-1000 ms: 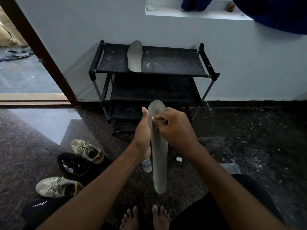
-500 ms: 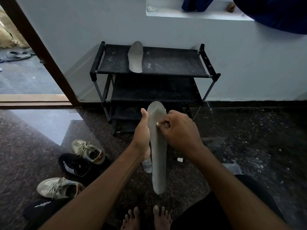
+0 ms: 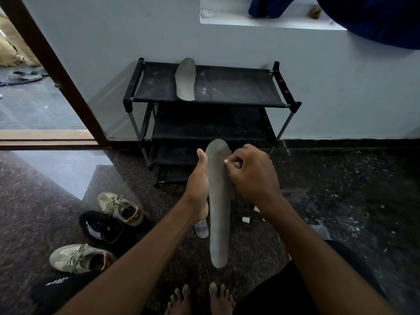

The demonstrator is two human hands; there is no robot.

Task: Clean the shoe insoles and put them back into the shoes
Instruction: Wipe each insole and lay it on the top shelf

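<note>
1. Head view, the grip: the left hand [image 3: 197,185] clasps the grey insole [image 3: 219,201] along its left edge. The thumb lies straight up that edge, and the fingers go behind it. The right hand [image 3: 252,173] is curled tight, its fingertips pinching the insole's right edge near the toe end.
2. Hard to make out: the left fingers are hidden behind the insole. A small pale speck shows at the right fingertips, and we cannot tell what it is. A clear object [image 3: 201,228] on the floor [image 3: 341,201] is partly covered by the left wrist. A black shoe [image 3: 56,289] is cut off by the left forearm.
3. The task's things: the grey insole stands nearly upright in the air in front of the shoe rack [image 3: 134,87], toe end up, and it looks smooth and dull. A second insole [image 3: 186,79] lies on the rack's top shelf, in its left half, reaching from the back edge to the front edge.
4. Two beige sneakers [image 3: 120,208] [image 3: 79,258] and a black sneaker [image 3: 102,226] sit on the floor to the left. A small white cap [image 3: 246,220] lies just right of the insole.
</note>
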